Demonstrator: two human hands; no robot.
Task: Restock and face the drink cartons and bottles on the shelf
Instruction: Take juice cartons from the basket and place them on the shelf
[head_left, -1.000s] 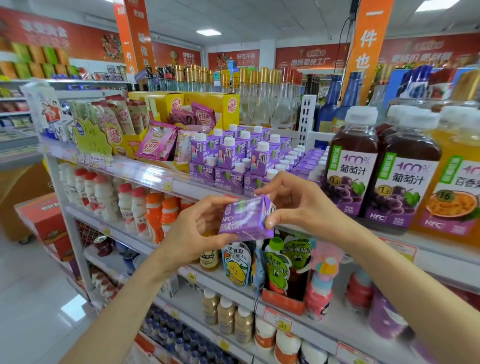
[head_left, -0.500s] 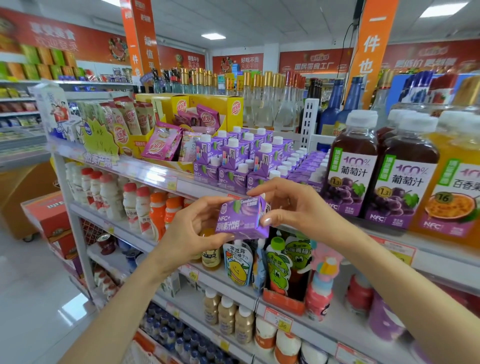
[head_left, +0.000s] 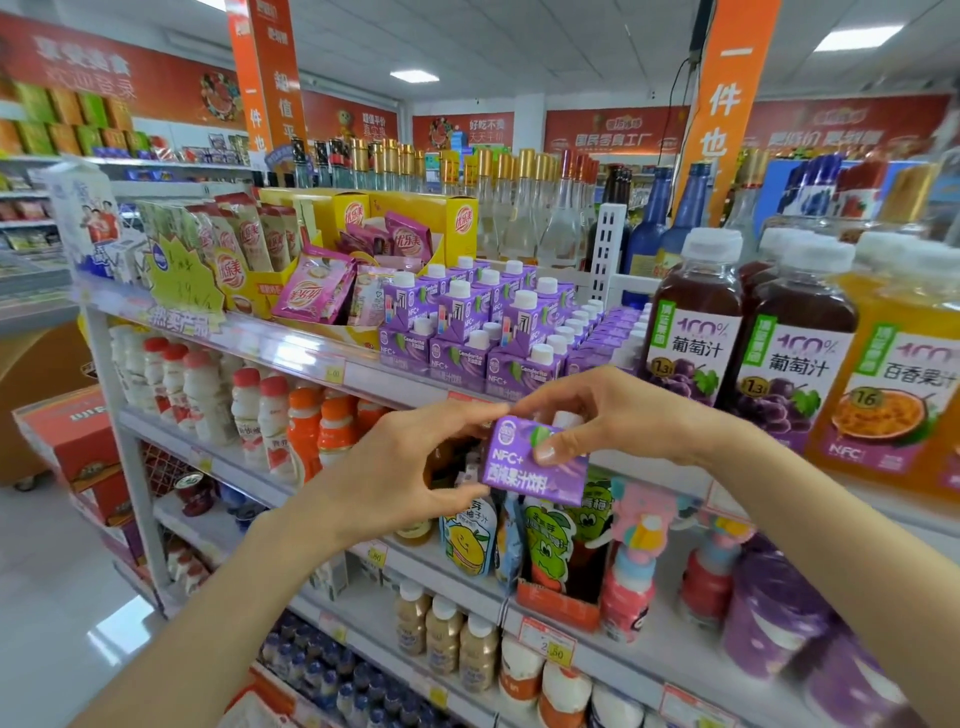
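A small purple drink carton (head_left: 524, 470) with a white cap is held in front of the top shelf's edge (head_left: 332, 366), its printed face turned toward me. My left hand (head_left: 395, 473) pinches its left side between thumb and fingers. My right hand (head_left: 608, 415) grips it from above and the right, thumb on the front face. Just behind, on the top shelf, stand rows of matching purple cartons (head_left: 467, 332), two tiers high. Right of them are dark grape juice bottles (head_left: 696, 317) and an orange juice bottle (head_left: 898, 374).
Yellow display boxes with pink sachets (head_left: 363, 244) sit left of the cartons, glass bottles (head_left: 519, 208) behind. The lower shelves carry white and orange bottles (head_left: 291, 421), pouch drinks (head_left: 550, 540) and small beige bottles (head_left: 441, 639). A stacked red box (head_left: 72, 441) stands on the floor at left.
The carton has been turned upright between both hands, so its front label now faces me. My hands have shifted slightly right and lower in view.
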